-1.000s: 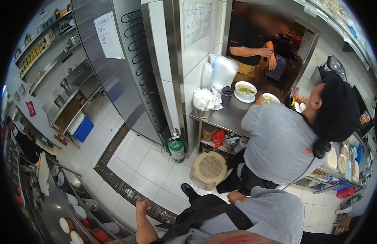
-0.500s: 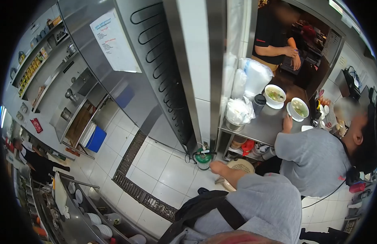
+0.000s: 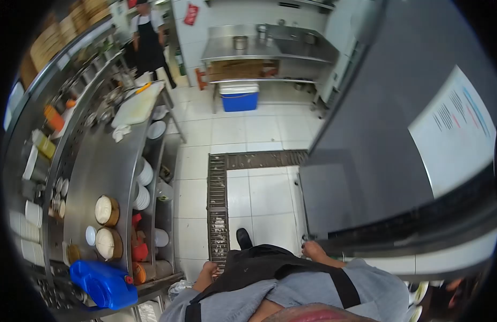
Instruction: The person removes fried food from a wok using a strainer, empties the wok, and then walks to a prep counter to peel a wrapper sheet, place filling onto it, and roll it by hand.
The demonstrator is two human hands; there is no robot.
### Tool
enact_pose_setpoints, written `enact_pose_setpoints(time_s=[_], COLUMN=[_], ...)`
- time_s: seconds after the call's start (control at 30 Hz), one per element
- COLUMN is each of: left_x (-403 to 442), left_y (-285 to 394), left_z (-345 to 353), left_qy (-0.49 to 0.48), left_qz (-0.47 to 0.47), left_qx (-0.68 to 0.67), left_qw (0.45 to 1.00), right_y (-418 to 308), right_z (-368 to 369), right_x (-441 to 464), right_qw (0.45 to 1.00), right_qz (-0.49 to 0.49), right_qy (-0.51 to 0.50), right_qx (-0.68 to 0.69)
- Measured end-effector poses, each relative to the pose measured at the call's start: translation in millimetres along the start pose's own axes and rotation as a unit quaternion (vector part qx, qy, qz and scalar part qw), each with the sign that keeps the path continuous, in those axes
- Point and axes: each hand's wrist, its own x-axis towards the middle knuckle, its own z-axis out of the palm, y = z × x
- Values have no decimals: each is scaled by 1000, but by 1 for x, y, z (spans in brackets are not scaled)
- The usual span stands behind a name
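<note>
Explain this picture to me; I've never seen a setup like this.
There is no robot here, only a person working bare-handed. One camera, worn on the person's head, looks forward and down, and its wide lens bends the edges. The left hand and right hand are at the bottom. I can see nothing held in either, though the fingers are small. The right is nearer the tall grey unit. On the steel counter at left lie a white board and two round, pale-topped items; a blue container sits at its near end.
</note>
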Motion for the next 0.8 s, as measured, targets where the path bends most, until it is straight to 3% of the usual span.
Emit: enact_pose_setpoints(time_s=[0.03, 0.1, 0.13, 0.17, 0.23, 0.3, 0.33, 0.37, 0.43, 0.5, 0.57, 0.6, 0.67, 0.73, 0.77, 0.8], left_x=[30, 103, 130, 153, 194, 223, 266, 214, 218, 213, 227, 235, 253, 263, 281, 306], left_y=[-8, -25, -21, -13, 12, 62, 64, 143, 215, 286, 328, 346, 368, 371, 359, 346], left_z=[-12, -32, -49, -67, -110, -160, -182, -210, -249, -273, -295, -303, -309, -306, -304, -303], left_qy=[-24, -75, -97, -113, -117, -69, 26, 30, 80, 122, 166, 162, 164, 151, 108, 64], left_qz=[-14, -62, -91, -114, -108, -63, 1, 54, 65, 97, 130, 131, 117, 75, 68, 62], left_qx=[-8, -31, -57, -83, -103, -47, -66, 24, -145, -160, -175, -174, -152, -49, -15, 19], left_qw=[1000, 995, 990, 984, 982, 995, 997, 998, 984, 975, 962, 963, 968, 985, 992, 996], right_y=[-8, -13, -23, -29, -34, -28, -20, -15, -9, 2, 4, 27, 71, 34, 2, 20], right_z=[-15, -34, -54, -68, -90, -84, -72, -64, -61, -55, -63, -22, 56, -76, -159, -151], right_x=[20, 66, 93, 113, 143, 167, 179, 189, 204, 216, 244, 293, 388, 399, 398, 452], right_qw=[1000, 995, 992, 993, 983, 985, 982, 974, 996, 999, 988, 968, 858, 975, 996, 990], right_qz=[-14, -13, 57, 47, 87, 50, 16, -17, 45, 29, 134, 240, 468, 182, 43, 2], right_qy=[-6, 83, 22, 18, 74, 114, 163, 214, 47, 11, -79, -29, 37, 13, -20, 36], right_qx=[-13, 48, 114, 106, 146, 120, 97, 74, 55, 11, 25, -69, -210, -126, -72, -140])
